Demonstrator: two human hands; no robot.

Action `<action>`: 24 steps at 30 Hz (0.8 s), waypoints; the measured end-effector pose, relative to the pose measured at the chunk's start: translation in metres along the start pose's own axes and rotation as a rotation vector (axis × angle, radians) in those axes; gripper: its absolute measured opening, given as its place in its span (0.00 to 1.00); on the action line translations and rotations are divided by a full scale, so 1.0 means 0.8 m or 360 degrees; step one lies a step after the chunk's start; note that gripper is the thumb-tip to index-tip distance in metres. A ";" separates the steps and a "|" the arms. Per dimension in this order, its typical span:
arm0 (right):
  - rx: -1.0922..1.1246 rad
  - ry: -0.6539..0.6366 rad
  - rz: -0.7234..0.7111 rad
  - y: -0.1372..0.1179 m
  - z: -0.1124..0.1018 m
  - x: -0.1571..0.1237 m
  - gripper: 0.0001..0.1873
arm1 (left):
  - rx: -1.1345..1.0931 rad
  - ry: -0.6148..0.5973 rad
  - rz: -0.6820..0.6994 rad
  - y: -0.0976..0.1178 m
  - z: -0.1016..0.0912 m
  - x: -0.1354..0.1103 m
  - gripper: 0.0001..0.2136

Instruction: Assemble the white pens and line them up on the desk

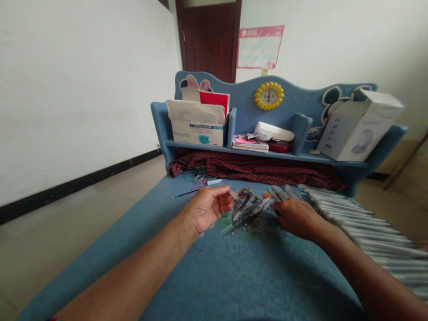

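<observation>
Blue desk (220, 276) below me on the feed. I see the left hand (206, 210) with thumb and forefinger closed on a small pale strip (233, 194), its other fingers loosely curled. The right hand (297, 216) is bent inward beside grey tubes (285, 192) towards the desk's back edge; I can't tell what it grips. Slim rods (248, 215) lie heaped between both hands, and a tube row (361, 223) lines the desk's right edge.

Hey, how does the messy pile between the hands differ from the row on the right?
The pile is jumbled, its rods crossing; the row lies roughly side by side. The pile's rods look thinner and darker, the row's thicker and paler. Both are slender rods on the blue table.
</observation>
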State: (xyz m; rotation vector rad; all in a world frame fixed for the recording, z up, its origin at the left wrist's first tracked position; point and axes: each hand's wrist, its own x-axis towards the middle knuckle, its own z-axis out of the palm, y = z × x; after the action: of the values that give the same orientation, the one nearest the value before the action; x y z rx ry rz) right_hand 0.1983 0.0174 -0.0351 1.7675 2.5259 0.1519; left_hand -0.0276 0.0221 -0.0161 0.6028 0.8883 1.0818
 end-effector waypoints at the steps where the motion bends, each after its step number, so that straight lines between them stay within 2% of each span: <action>1: 0.0138 0.0062 -0.0033 -0.002 -0.003 -0.003 0.10 | -0.0006 0.0000 -0.0002 0.000 0.000 -0.001 0.08; 3: 0.0691 0.0194 -0.0124 -0.011 -0.009 -0.009 0.08 | -0.0028 -0.0004 -0.0017 -0.001 0.000 -0.002 0.07; 6: 0.1767 0.0313 -0.0290 -0.032 -0.017 -0.021 0.05 | -0.0057 -0.0017 -0.0052 -0.001 0.000 -0.003 0.07; 7: 0.2016 0.0342 -0.0329 -0.040 -0.019 -0.025 0.05 | -0.0061 -0.0019 -0.0061 -0.002 0.000 -0.003 0.07; 9: 0.2301 0.0426 -0.0372 -0.055 -0.022 -0.030 0.06 | -0.0067 -0.0013 -0.0062 -0.003 0.000 -0.004 0.06; 13: 0.2381 0.0607 -0.0350 -0.075 -0.024 -0.033 0.04 | -0.0033 -0.0053 -0.0050 -0.006 0.002 -0.006 0.07; 19: 0.2134 0.0872 -0.0387 -0.083 -0.017 -0.026 0.03 | -0.0014 -0.0117 -0.0051 -0.014 0.004 -0.007 0.06; 24: 0.2036 0.0971 -0.0419 -0.085 -0.014 -0.025 0.03 | 0.0008 -0.0113 -0.0021 -0.019 0.003 -0.006 0.05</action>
State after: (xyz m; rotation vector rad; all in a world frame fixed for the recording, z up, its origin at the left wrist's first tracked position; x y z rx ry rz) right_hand 0.1401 -0.0250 -0.0317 1.6918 3.6507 -1.4472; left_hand -0.0189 0.0122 -0.0250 0.6352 0.8327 1.0406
